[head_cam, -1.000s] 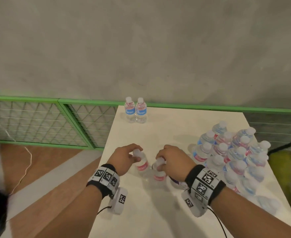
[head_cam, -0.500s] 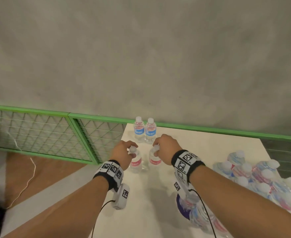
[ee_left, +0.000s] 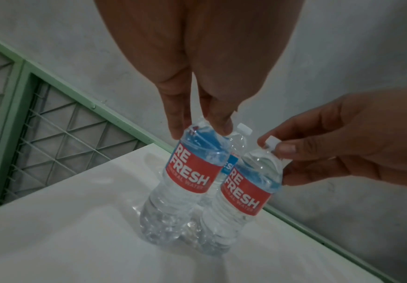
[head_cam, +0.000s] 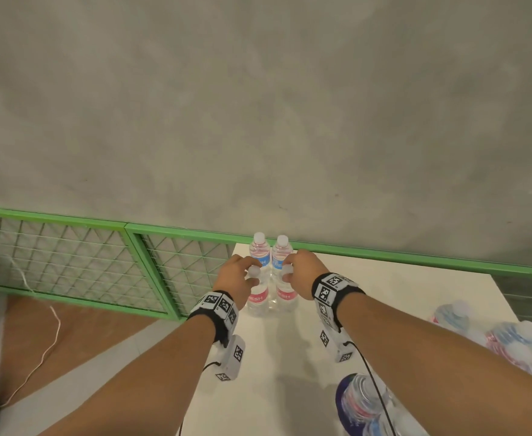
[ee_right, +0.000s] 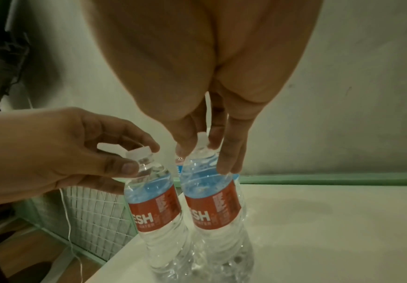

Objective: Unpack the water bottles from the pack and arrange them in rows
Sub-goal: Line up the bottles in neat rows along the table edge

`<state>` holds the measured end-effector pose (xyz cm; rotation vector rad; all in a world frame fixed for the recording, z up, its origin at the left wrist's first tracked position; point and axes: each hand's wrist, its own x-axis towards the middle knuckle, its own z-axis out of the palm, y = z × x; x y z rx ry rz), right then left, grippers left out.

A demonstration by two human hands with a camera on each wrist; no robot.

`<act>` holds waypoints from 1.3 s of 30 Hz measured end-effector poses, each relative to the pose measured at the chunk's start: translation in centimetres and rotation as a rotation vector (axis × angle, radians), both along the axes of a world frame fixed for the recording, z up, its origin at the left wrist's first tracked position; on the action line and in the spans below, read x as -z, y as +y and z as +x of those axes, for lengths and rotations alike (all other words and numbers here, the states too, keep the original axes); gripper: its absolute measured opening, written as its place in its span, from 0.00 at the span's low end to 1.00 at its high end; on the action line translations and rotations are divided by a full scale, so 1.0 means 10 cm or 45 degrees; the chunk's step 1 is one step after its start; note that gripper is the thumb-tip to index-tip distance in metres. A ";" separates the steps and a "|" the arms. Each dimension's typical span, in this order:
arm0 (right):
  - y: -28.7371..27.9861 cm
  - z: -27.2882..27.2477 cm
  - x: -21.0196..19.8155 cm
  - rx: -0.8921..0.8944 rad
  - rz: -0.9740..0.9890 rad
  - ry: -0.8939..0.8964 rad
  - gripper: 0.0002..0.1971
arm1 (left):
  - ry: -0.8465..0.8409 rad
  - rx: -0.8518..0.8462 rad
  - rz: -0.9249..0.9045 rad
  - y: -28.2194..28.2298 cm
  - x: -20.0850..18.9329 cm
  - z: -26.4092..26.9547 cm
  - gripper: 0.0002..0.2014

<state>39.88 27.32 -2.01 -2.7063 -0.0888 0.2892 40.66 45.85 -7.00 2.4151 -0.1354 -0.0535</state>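
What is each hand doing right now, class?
Left hand: grips the neck of the left red-label bottle.
Right hand: grips the neck of the right red-label bottle.

two red-label bottles (head_cam: 268, 297) upright, touching | two blue-label bottles (head_cam: 271, 256) behind

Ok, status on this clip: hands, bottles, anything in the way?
Left hand and right hand each pinch a red-label bottle by the neck. Both upright on table, directly before blue-label pair. Nothing blocking.
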 end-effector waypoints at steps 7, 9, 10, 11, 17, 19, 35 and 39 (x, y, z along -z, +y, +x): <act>-0.06 0.08 -0.01 0.079 -0.009 0.011 0.14 | -0.035 0.117 -0.014 0.01 -0.01 0.12 0.29; -0.06 0.08 -0.01 0.089 -0.027 0.017 0.13 | -0.003 0.167 -0.012 0.00 -0.06 0.13 0.32; -0.05 0.08 0.00 0.088 -0.035 0.014 0.11 | -0.006 0.187 0.020 0.00 -0.08 0.13 0.32; -0.05 0.08 0.01 0.087 -0.039 0.008 0.10 | -0.020 0.203 0.072 0.00 -0.10 0.13 0.31; -0.05 0.12 0.04 0.078 -0.052 -0.005 0.12 | -0.022 -0.056 0.111 -0.12 -0.12 0.16 0.22; -0.04 0.13 0.04 0.075 -0.076 -0.009 0.13 | -0.004 -0.101 0.179 -0.17 -0.12 0.19 0.20; -0.08 0.13 0.08 0.049 -0.064 -0.052 0.12 | -0.026 -0.105 0.151 -0.10 -0.17 0.36 0.18; -0.08 0.14 0.08 0.043 -0.077 -0.040 0.11 | 0.015 -0.160 0.137 -0.08 -0.15 0.38 0.16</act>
